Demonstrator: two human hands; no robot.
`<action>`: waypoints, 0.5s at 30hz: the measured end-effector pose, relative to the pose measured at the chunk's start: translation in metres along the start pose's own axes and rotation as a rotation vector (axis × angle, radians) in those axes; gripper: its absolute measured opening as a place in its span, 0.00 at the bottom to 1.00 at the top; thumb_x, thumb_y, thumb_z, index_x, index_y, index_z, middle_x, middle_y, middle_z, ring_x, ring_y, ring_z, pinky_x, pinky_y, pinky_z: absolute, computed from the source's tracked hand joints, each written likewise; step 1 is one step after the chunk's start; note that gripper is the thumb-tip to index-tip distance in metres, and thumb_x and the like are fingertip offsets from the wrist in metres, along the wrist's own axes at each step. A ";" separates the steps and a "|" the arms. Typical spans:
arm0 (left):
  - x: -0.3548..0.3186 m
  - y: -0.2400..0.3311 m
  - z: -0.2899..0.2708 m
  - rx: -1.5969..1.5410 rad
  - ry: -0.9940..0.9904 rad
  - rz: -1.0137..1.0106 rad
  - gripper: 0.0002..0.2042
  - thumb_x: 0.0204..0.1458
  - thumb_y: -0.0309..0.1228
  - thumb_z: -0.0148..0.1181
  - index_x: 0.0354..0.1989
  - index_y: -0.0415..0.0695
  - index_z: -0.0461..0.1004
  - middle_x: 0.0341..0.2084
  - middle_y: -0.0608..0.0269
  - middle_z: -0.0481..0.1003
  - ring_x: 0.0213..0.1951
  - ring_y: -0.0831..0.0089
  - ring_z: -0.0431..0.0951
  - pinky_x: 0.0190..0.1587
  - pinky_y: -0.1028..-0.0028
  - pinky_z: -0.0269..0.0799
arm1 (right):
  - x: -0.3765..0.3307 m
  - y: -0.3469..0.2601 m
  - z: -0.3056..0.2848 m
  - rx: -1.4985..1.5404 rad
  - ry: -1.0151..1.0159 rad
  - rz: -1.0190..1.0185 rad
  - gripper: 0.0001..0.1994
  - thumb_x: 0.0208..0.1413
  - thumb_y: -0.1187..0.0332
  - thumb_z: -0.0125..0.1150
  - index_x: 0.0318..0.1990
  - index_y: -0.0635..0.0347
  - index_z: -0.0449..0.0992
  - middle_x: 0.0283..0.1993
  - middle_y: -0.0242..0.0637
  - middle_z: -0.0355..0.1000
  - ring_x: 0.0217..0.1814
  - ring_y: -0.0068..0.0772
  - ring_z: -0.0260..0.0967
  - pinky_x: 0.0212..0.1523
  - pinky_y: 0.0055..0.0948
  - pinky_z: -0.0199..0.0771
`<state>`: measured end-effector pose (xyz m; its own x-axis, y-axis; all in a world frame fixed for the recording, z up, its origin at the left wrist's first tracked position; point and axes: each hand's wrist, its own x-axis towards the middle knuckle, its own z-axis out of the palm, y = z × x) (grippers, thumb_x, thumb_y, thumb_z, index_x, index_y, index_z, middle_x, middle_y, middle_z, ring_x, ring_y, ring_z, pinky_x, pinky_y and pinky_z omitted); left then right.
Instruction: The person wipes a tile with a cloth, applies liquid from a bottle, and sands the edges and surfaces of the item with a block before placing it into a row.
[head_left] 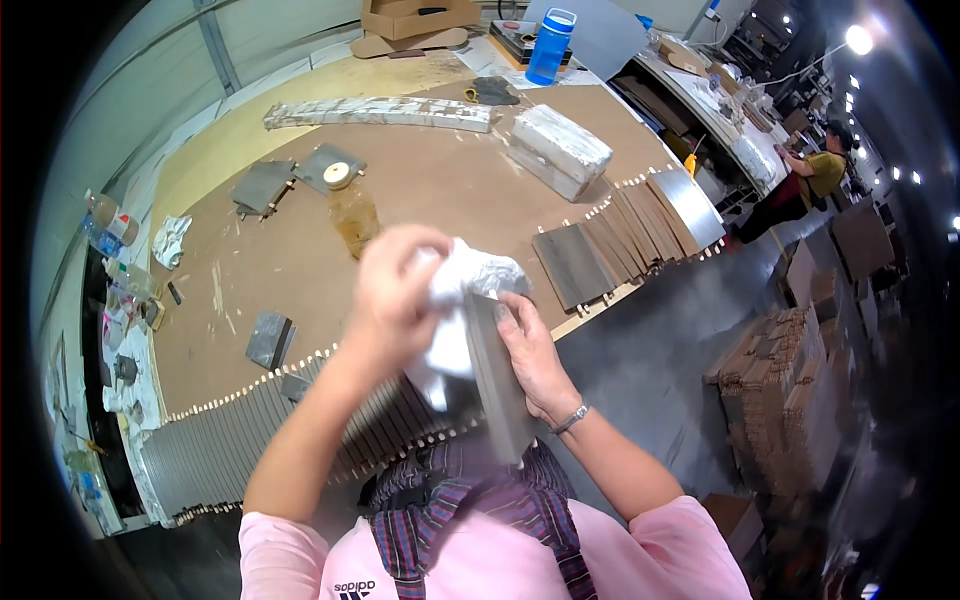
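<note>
My left hand (388, 300), blurred by motion, is closed on a crumpled white cloth (452, 345). The cloth lies against the upper end and side of a narrow grey wooden board (492, 375). With its fingers around that board, my right hand (530, 350) holds it up, tilted, in front of my body. Just beyond my left hand stands a bottle of amber liquid with a pale cap (354, 215). A long row of grey boards with small pegs (235, 435) lies along the near table edge, partly covered by my left arm.
More pegged boards (575, 265) lean in a row at the table's right edge. Farther back are a whitish block (562, 150), a long paint-smeared bar (380, 113) and a blue bottle (551, 48). Stacked brown panels (775, 400) stand on the floor; a person (815, 180) works far right.
</note>
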<state>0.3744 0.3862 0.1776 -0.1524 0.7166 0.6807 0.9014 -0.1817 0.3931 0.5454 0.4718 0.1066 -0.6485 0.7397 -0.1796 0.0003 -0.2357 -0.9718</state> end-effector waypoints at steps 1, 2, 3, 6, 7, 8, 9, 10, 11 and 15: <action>0.004 -0.016 -0.002 0.070 -0.029 -0.058 0.16 0.33 0.16 0.60 0.36 0.36 0.72 0.43 0.53 0.72 0.47 0.52 0.72 0.50 0.62 0.68 | -0.002 0.000 -0.001 -0.005 -0.006 0.000 0.23 0.63 0.57 0.55 0.60 0.61 0.61 0.51 0.35 0.66 0.52 0.23 0.61 0.54 0.26 0.62; 0.001 -0.035 -0.005 0.107 -0.019 -0.115 0.15 0.35 0.17 0.60 0.36 0.36 0.73 0.43 0.53 0.72 0.47 0.52 0.72 0.51 0.61 0.68 | -0.005 -0.002 -0.002 0.011 -0.023 0.056 0.24 0.63 0.56 0.56 0.60 0.61 0.61 0.51 0.36 0.65 0.52 0.23 0.61 0.55 0.26 0.62; -0.003 -0.046 -0.007 0.143 -0.011 -0.173 0.14 0.37 0.17 0.60 0.36 0.36 0.73 0.43 0.53 0.73 0.47 0.52 0.72 0.51 0.61 0.68 | -0.006 -0.004 -0.001 0.027 -0.040 0.113 0.25 0.63 0.56 0.57 0.60 0.60 0.61 0.52 0.37 0.65 0.53 0.24 0.61 0.55 0.26 0.61; -0.009 -0.022 -0.008 -0.017 0.015 -0.176 0.12 0.36 0.18 0.58 0.34 0.35 0.73 0.42 0.52 0.74 0.48 0.52 0.72 0.51 0.61 0.68 | 0.004 0.008 -0.015 0.042 0.013 0.093 0.28 0.61 0.54 0.58 0.61 0.63 0.60 0.57 0.42 0.62 0.59 0.28 0.58 0.59 0.28 0.60; -0.011 -0.003 -0.009 -0.136 -0.014 -0.083 0.13 0.35 0.19 0.55 0.34 0.35 0.73 0.41 0.53 0.75 0.48 0.53 0.73 0.51 0.61 0.68 | 0.006 0.013 -0.020 0.020 0.056 0.060 0.29 0.61 0.54 0.59 0.61 0.64 0.59 0.59 0.44 0.61 0.61 0.30 0.57 0.60 0.29 0.59; -0.014 0.023 -0.011 -0.192 -0.050 -0.023 0.13 0.33 0.21 0.55 0.32 0.39 0.74 0.42 0.56 0.76 0.48 0.55 0.73 0.52 0.61 0.68 | 0.005 0.008 -0.021 0.055 0.055 0.113 0.29 0.61 0.54 0.59 0.61 0.65 0.60 0.62 0.45 0.61 0.63 0.33 0.56 0.62 0.31 0.59; -0.015 0.044 -0.011 -0.235 -0.182 0.085 0.13 0.33 0.23 0.57 0.32 0.44 0.76 0.43 0.60 0.76 0.50 0.57 0.73 0.55 0.57 0.65 | 0.010 0.017 -0.027 0.019 0.067 0.091 0.28 0.61 0.54 0.59 0.60 0.65 0.62 0.61 0.45 0.62 0.63 0.33 0.57 0.61 0.30 0.60; -0.018 0.063 -0.010 -0.279 -0.280 0.148 0.12 0.35 0.25 0.59 0.33 0.49 0.76 0.44 0.65 0.77 0.51 0.61 0.73 0.58 0.52 0.60 | 0.012 0.019 -0.028 0.019 0.056 0.105 0.28 0.61 0.54 0.59 0.60 0.65 0.62 0.60 0.44 0.62 0.62 0.33 0.58 0.60 0.30 0.60; -0.024 0.069 -0.002 -0.169 -0.404 0.324 0.11 0.37 0.26 0.61 0.33 0.51 0.76 0.45 0.70 0.77 0.52 0.64 0.73 0.61 0.49 0.56 | 0.012 0.019 -0.028 0.019 0.045 0.117 0.27 0.61 0.54 0.59 0.59 0.65 0.63 0.59 0.44 0.63 0.61 0.32 0.59 0.59 0.29 0.61; -0.015 0.023 0.020 -0.234 -0.310 0.146 0.12 0.37 0.20 0.59 0.32 0.49 0.77 0.43 0.71 0.79 0.55 0.62 0.72 0.61 0.51 0.57 | 0.001 0.012 -0.031 -0.067 -0.042 0.049 0.25 0.61 0.57 0.59 0.58 0.65 0.63 0.56 0.40 0.64 0.57 0.28 0.60 0.57 0.28 0.63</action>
<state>0.4054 0.3851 0.1642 0.1321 0.8343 0.5352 0.7825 -0.4192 0.4604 0.5679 0.4893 0.0897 -0.6780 0.7007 -0.2220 0.0832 -0.2270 -0.9703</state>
